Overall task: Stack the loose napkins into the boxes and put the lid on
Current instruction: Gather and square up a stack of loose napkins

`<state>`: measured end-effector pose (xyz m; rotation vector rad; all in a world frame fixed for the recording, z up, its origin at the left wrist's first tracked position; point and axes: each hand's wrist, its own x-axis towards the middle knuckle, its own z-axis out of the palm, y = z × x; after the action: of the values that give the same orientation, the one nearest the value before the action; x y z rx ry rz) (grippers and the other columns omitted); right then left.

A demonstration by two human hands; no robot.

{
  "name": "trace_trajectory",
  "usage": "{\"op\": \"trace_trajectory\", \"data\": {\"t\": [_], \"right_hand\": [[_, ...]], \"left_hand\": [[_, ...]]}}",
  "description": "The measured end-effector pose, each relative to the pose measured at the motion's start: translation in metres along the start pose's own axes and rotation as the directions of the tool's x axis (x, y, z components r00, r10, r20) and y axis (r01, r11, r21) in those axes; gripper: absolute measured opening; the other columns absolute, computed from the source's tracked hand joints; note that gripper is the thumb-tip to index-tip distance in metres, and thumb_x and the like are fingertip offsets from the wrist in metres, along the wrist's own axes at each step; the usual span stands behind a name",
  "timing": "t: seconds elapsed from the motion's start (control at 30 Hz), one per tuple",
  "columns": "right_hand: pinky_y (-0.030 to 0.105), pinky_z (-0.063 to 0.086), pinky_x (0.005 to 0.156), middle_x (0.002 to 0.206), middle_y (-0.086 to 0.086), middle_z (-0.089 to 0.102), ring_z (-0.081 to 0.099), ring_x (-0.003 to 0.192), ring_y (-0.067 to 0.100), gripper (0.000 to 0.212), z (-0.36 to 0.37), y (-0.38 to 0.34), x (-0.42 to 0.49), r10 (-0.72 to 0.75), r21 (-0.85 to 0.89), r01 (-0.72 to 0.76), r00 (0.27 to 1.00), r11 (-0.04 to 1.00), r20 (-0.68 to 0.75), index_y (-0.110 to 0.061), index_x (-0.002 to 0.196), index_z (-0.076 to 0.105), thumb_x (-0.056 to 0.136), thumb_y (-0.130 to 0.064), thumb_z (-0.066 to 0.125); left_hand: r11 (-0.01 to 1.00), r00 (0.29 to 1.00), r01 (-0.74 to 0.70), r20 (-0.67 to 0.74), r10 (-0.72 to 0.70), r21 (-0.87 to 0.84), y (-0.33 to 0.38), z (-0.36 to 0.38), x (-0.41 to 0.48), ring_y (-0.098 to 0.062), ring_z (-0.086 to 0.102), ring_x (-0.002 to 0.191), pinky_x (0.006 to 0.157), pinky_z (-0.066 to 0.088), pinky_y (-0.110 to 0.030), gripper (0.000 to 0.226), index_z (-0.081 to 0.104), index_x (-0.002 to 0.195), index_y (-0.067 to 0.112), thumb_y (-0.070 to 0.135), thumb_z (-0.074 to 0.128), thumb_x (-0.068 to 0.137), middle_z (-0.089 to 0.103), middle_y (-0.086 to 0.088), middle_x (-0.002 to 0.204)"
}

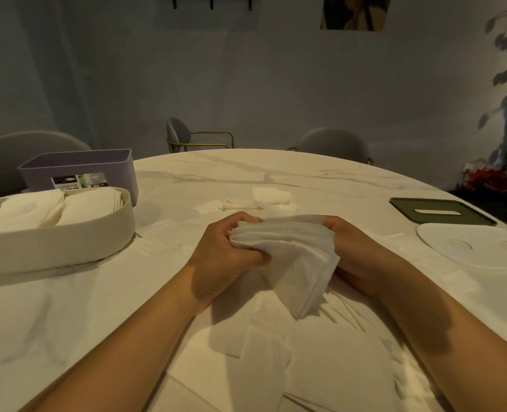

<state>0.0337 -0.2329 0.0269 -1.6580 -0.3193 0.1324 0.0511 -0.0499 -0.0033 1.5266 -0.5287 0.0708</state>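
Centrally, we held napkin stack [290, 251], our left hand [225, 254] and right hand [351, 245] both curled round it. Cream box [53, 248], napkins inside, lay at 9 o'clock; green lid [442, 214], white lid [469, 248] at 3 o'clock.

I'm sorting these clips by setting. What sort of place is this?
Probably a dining room, perhaps a restaurant's: a large round marbled table, padded chairs with gold frames around it, and a cream box holding napkins, with a stack of napkins held by the left hand and right hand.
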Motion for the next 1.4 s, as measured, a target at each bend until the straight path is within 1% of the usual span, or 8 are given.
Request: {"op": "trace_trajectory", "data": {"t": [0.23,0.33,0.43,0.63,0.9,1.03,1.23,1.4], "right_hand": [[0.031,0.052,0.087,0.108,0.000,0.069,0.066,0.096,0.016,0.027,-0.005,0.001,0.005,0.020,0.115,-0.017,0.999,0.993,-0.028,-0.029,0.103,0.065,0.094,-0.043,0.043],[0.023,0.056,0.079,0.111,-0.008,0.061,0.064,0.094,0.012,0.036,-0.004,0.004,0.004,-0.037,-0.094,0.035,0.999,0.995,-0.015,-0.036,0.116,0.051,0.083,-0.031,0.064],[0.019,0.055,0.072,0.116,-0.011,0.054,0.058,0.100,0.014,0.063,-0.003,0.011,0.006,-0.138,-0.282,0.122,0.990,0.952,-0.037,-0.043,0.124,0.042,0.079,-0.011,0.073],[0.020,0.055,0.081,0.113,-0.017,0.055,0.056,0.104,0.012,0.040,-0.005,0.013,0.008,-0.318,-0.370,0.276,0.946,0.887,-0.056,-0.044,0.106,0.052,0.086,-0.012,0.066],[0.018,0.054,0.076,0.104,-0.022,0.057,0.059,0.096,0.011,0.021,-0.005,0.015,0.009,-0.270,-0.493,0.234,0.963,0.838,-0.002,-0.045,0.102,0.049,0.089,-0.033,0.061],[0.018,0.054,0.076,0.107,-0.025,0.050,0.057,0.097,0.010,0.052,-0.005,0.016,0.008,-0.178,-0.520,0.149,0.984,0.841,-0.007,-0.046,0.120,0.036,0.084,-0.026,0.069],[0.019,0.054,0.064,0.099,-0.018,0.060,0.065,0.087,0.013,0.057,-0.004,0.005,0.007,-0.119,-0.179,0.081,0.970,0.981,-0.214,-0.040,0.127,0.039,0.083,-0.019,0.070],[0.033,0.060,0.072,0.107,0.002,0.064,0.069,0.089,0.023,0.038,0.005,-0.001,0.009,0.036,0.123,0.002,0.952,0.992,-0.304,-0.030,0.121,0.050,0.087,-0.027,0.066]], "left_hand": [[0.997,0.981,0.040,-0.187,-0.052,-0.064,0.004,0.002,0.005,-0.007,0.060,0.081,0.058,0.054,-0.017,0.057,0.047,0.110,0.028,0.000,0.076,0.070,0.058,0.010,0.094],[0.997,0.975,0.058,-0.213,-0.068,-0.053,0.001,0.001,0.006,-0.012,0.056,0.094,0.059,0.055,-0.017,0.062,0.036,0.124,0.035,-0.003,0.064,0.083,0.052,0.012,0.105],[1.000,0.977,0.007,-0.215,-0.010,-0.017,0.001,0.001,0.006,-0.010,0.055,0.094,0.057,0.052,-0.015,0.058,0.042,0.115,0.037,-0.008,0.059,0.084,0.052,0.014,0.105],[0.987,0.968,-0.119,-0.209,0.140,0.109,0.007,0.003,0.004,-0.007,0.055,0.088,0.057,0.048,-0.009,0.048,0.052,0.095,0.031,-0.016,0.051,0.084,0.054,0.011,0.100],[0.943,0.966,-0.166,-0.145,0.214,0.288,-0.005,-0.001,0.007,-0.011,0.056,0.094,0.067,0.053,-0.015,0.031,0.050,0.094,0.035,0.017,0.058,0.070,0.054,0.012,0.100],[0.971,0.970,-0.085,-0.203,0.131,0.223,-0.002,0.001,0.007,-0.010,0.054,0.090,0.061,0.050,-0.009,0.044,0.043,0.106,0.031,-0.003,0.061,0.084,0.049,0.013,0.100],[0.989,0.956,0.110,-0.263,-0.133,-0.099,0.015,-0.002,0.006,-0.022,0.059,0.095,0.077,0.057,-0.029,0.058,0.043,0.122,0.032,-0.001,0.067,0.080,0.057,-0.002,0.103],[0.857,0.917,0.397,0.105,-0.384,-0.330,0.023,-0.002,0.000,-0.029,0.067,0.088,0.069,0.058,-0.036,0.077,0.052,0.126,0.020,0.002,0.068,0.053,0.066,-0.015,0.108]]}}
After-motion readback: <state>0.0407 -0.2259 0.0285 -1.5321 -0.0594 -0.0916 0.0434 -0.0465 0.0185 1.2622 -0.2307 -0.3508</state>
